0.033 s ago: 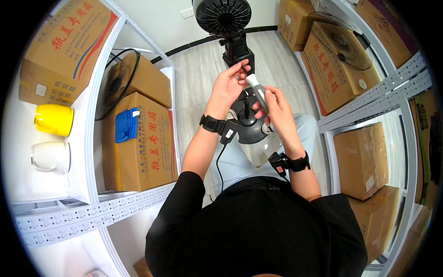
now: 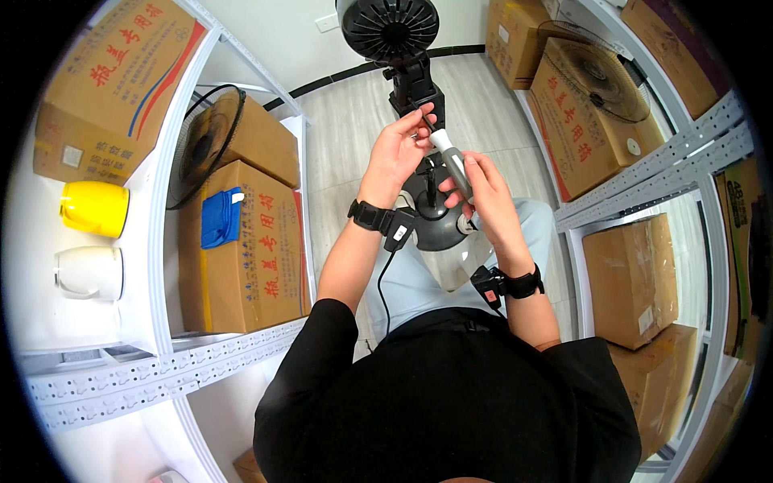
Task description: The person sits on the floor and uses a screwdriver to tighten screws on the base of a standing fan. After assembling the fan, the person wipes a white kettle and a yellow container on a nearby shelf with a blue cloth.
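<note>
A screwdriver [image 2: 456, 165] with a grey and white handle is tilted in front of me, its dark shaft pointing up and to the left. Wrapped round its handle is my right hand [image 2: 489, 193]. At the other end, the thumb and fingertips of my left hand [image 2: 400, 145] are pinched about the shaft; whether a small part is between them is hidden. Just beyond both hands stands a black electric fan [image 2: 394, 32] without its front grille, its motor housing showing. The fan's round black base [image 2: 441, 232] sits between my knees, partly covered by my hands.
Left shelves carry cardboard boxes [image 2: 241, 274], a black fan grille [image 2: 208, 149], a blue cloth-like packet [image 2: 221, 219], a yellow mug [image 2: 95, 209] and a white mug [image 2: 88, 272]. At right, another fan grille [image 2: 596, 76] leans on boxes. Metal shelf frames [image 2: 644, 161] flank me closely.
The fingers of my right hand have shifted slightly on the screwdriver handle, which has turned a little. My left hand stays in place.
</note>
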